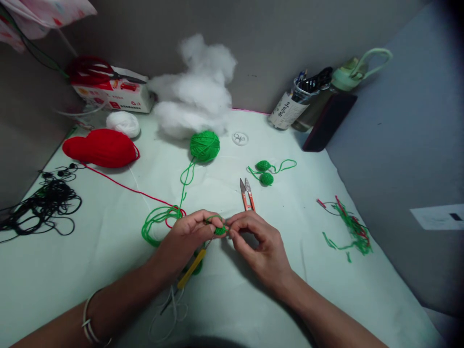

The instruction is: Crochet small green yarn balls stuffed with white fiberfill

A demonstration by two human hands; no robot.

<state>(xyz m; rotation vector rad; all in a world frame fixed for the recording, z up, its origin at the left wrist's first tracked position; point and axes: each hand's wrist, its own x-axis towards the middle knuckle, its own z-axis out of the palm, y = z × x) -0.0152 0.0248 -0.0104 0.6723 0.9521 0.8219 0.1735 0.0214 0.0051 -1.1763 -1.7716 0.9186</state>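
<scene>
My left hand is closed, thumb and fingers pinching a small green crochet piece. Strands of green yarn loop over its fingers. Right beside that piece, my right hand has its thumb and index finger pinched together; what lies between them is too small to make out. A crochet hook with a yellow handle slants under my left hand, its metal shaft pointing up toward the piece. Partly hidden behind the handle is another dark green piece. Orange-handled thread snips lie with blades apart just beyond my right hand.
Behind stand a green yarn ball, white stuffing, a red skein and a white ball. Black yarn tangles at left. Two green crochet pieces, yarn scraps, a pen cup and a bottle are at right.
</scene>
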